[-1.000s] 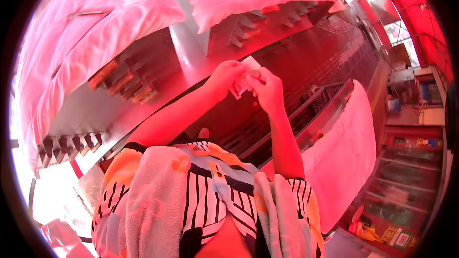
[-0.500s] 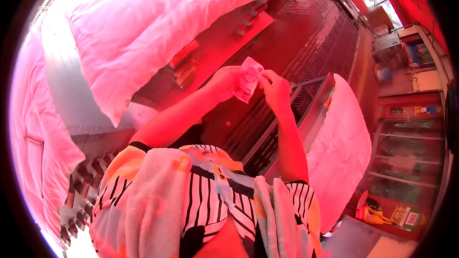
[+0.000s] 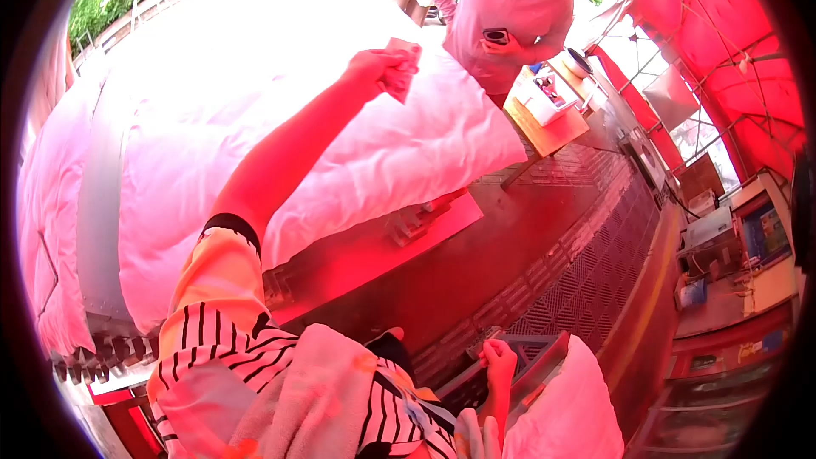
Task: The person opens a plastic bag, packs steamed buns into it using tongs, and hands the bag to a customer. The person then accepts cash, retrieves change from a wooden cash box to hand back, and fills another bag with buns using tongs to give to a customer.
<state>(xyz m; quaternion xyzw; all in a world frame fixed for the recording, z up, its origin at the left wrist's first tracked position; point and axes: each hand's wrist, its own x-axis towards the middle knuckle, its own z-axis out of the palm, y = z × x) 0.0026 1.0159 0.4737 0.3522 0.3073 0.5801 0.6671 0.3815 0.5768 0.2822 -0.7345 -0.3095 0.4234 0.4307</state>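
Note:
My left hand [image 3: 380,70] reaches out over a large pink quilt [image 3: 382,144], its fingers closed on a banknote [image 3: 403,68]. Down by my body, my right hand [image 3: 497,357] is held with its fingers curled in; whether anything is inside is too small to tell. It is near a second, smaller quilt [image 3: 571,399] and a metal frame. Across the large quilt stands a person [image 3: 510,13] with a phone [image 3: 496,36] in one hand.
A wooden table [image 3: 551,129] carrying a white box [image 3: 546,104] stands by the person. Shelves and a counter [image 3: 714,310] are at the right. Red tent fabric [image 3: 722,34] hangs overhead. Dark patterned flooring [image 3: 578,289] runs between the stands.
My hands have parted. The left one has stretched forward with the banknote, and the right one has dropped toward my body. The view has tilted up, bringing the person into sight.

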